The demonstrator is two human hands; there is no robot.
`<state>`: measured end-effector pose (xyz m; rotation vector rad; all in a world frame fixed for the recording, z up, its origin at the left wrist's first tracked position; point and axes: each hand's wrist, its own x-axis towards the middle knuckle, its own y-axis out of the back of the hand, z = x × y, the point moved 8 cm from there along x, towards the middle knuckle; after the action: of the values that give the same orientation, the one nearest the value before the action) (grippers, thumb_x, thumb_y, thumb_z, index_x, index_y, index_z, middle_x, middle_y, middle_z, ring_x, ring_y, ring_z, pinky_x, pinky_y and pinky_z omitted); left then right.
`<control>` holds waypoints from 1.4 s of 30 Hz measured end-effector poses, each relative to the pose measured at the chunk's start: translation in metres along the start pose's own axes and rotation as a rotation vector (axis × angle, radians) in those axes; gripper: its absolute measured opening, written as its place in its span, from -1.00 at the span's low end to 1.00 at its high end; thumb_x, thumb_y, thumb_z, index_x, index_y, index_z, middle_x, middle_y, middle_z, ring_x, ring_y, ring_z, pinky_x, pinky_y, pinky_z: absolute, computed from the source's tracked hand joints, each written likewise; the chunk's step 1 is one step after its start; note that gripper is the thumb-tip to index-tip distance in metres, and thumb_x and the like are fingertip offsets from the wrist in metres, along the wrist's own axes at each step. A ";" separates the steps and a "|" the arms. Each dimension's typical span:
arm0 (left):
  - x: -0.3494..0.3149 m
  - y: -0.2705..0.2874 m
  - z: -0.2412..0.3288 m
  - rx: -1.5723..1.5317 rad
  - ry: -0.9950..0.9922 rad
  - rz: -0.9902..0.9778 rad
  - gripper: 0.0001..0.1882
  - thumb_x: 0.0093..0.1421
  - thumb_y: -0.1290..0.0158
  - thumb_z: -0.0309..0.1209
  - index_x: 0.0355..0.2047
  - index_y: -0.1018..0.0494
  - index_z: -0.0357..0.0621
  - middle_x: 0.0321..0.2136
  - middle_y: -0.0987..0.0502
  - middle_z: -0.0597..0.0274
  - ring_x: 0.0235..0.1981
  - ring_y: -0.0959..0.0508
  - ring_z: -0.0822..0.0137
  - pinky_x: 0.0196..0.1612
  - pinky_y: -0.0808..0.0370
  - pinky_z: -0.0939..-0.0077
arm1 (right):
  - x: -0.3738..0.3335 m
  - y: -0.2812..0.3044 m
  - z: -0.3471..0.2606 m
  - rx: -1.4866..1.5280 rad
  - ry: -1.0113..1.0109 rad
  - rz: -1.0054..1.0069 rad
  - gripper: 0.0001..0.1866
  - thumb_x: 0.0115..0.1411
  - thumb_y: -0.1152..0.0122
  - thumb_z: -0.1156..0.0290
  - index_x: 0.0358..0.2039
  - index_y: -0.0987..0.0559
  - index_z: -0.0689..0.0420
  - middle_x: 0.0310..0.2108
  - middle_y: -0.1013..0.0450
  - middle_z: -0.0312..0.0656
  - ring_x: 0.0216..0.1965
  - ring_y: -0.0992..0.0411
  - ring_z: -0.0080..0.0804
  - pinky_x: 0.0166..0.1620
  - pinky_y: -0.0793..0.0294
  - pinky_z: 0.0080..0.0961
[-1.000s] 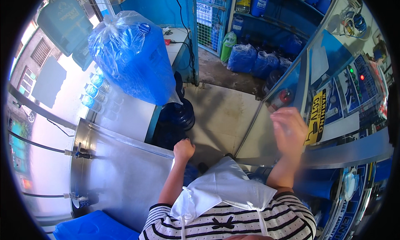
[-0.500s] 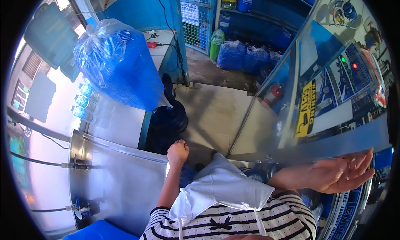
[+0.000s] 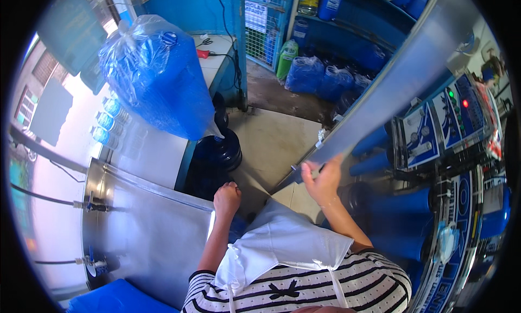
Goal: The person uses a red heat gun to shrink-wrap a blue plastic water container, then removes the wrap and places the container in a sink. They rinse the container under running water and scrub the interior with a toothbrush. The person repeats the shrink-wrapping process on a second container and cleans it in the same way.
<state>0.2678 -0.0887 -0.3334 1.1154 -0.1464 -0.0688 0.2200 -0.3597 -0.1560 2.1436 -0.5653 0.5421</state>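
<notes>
In front of my body my left hand (image 3: 227, 198) is closed in a fist beside the edge of the steel counter; whatever may be inside it is hidden. My right hand (image 3: 325, 182) is at the lower part of a metal-framed door (image 3: 374, 101), thumb apart from the other fingers. Motion blurs its fingertips, and whether they touch the door I cannot tell. The door is seen nearly edge-on, with a small latch-like fitting (image 3: 320, 138) on it.
A steel counter (image 3: 157, 226) stands at left. A plastic-wrapped blue container (image 3: 163, 79) and small water bottles (image 3: 108, 123) are on the white counter. Dark blue jugs (image 3: 225, 150) crowd the floor below. A control panel (image 3: 439, 123) with lit lamps is at right.
The door has swung from the right toward the middle, its yellow sign no longer visible. My right hand has moved left from the far right with it. My left fist has barely shifted.
</notes>
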 end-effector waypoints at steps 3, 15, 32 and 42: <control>0.002 -0.005 -0.003 0.029 0.038 -0.029 -0.83 0.11 0.02 -0.36 -0.45 -0.52 -0.16 -0.46 -0.58 0.02 -0.41 -0.60 -0.01 -0.30 -0.54 0.10 | 0.032 -0.040 -0.001 -0.079 0.200 -0.031 0.13 0.03 -0.37 0.19 0.35 0.20 0.37 0.35 0.20 0.31 0.32 0.04 0.29 0.33 0.01 -0.09; 0.052 -0.068 -0.004 -0.320 0.183 -0.281 -0.77 0.07 -0.09 -0.34 -0.31 -0.59 -0.19 -0.38 -0.62 -0.01 -0.29 -0.63 0.08 -0.18 -0.55 0.32 | 0.228 -0.175 -0.007 -0.058 0.428 -0.378 -0.07 0.05 -0.32 0.22 0.28 -0.08 0.46 0.41 0.33 0.14 0.42 0.21 0.00 0.28 -0.10 -0.04; 0.106 0.022 -0.127 -0.986 0.934 0.905 -0.55 0.32 0.11 -0.13 0.00 -0.40 -0.26 -0.26 -0.49 0.10 -0.24 -0.49 0.23 -0.20 -0.44 0.40 | 0.410 -0.240 -0.287 0.946 0.788 -0.440 -0.78 0.23 -0.08 0.27 -0.29 -0.56 0.15 -0.50 -0.46 -0.12 -0.52 -0.42 -0.38 -0.39 -0.41 -0.44; 0.165 -0.020 -0.155 -0.910 1.141 1.010 -0.30 0.38 0.43 0.07 0.04 -0.26 -0.43 -0.01 -0.30 -0.46 -0.05 -0.37 -0.32 0.01 -0.33 -0.06 | 0.382 -0.357 -0.317 0.534 0.308 -1.860 -0.36 0.20 -0.03 -0.24 -0.24 -0.57 0.19 -0.40 -0.52 -0.15 -0.38 -0.50 -0.42 -0.29 -0.53 -0.52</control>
<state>0.4543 0.0191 -0.4043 -0.0363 0.3383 1.2654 0.6717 0.0155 0.0143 1.9705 1.7826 -0.1256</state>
